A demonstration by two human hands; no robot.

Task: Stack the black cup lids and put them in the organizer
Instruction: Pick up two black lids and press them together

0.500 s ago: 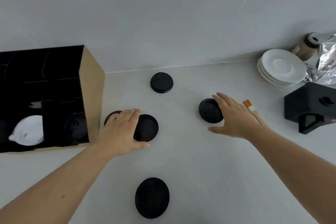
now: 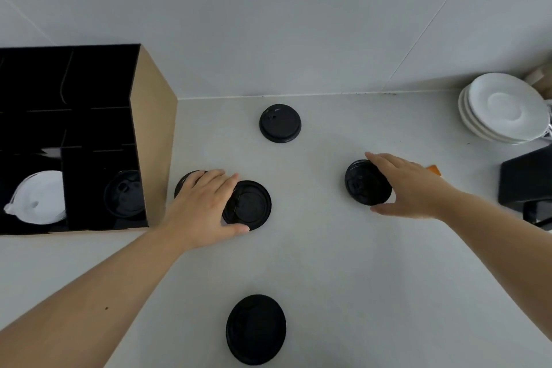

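Observation:
Several black cup lids lie on the white counter. My left hand [image 2: 203,206] rests on one lid [image 2: 254,206], fingers over its left part and thumb at its near edge. A second lid [image 2: 183,181] peeks out behind those fingers. My right hand [image 2: 409,185] clasps another lid [image 2: 363,185], fingers at its far rim and thumb at its near rim. One lid [image 2: 280,123] lies free near the wall, one [image 2: 256,329] near the front. The black organizer [image 2: 152,134] with a brown side stands at the left and holds a black lid [image 2: 124,193] and white lids [image 2: 38,197].
A stack of white saucers [image 2: 501,107] sits at the back right. A black box-like object [image 2: 528,182] stands at the right edge, with a small orange item [image 2: 433,170] just behind my right hand. The wall runs along the back of the counter.
My right hand has moved left over its lid, and its fingers and thumb now span the rim. My left hand stays on its lid, almost unmoved.

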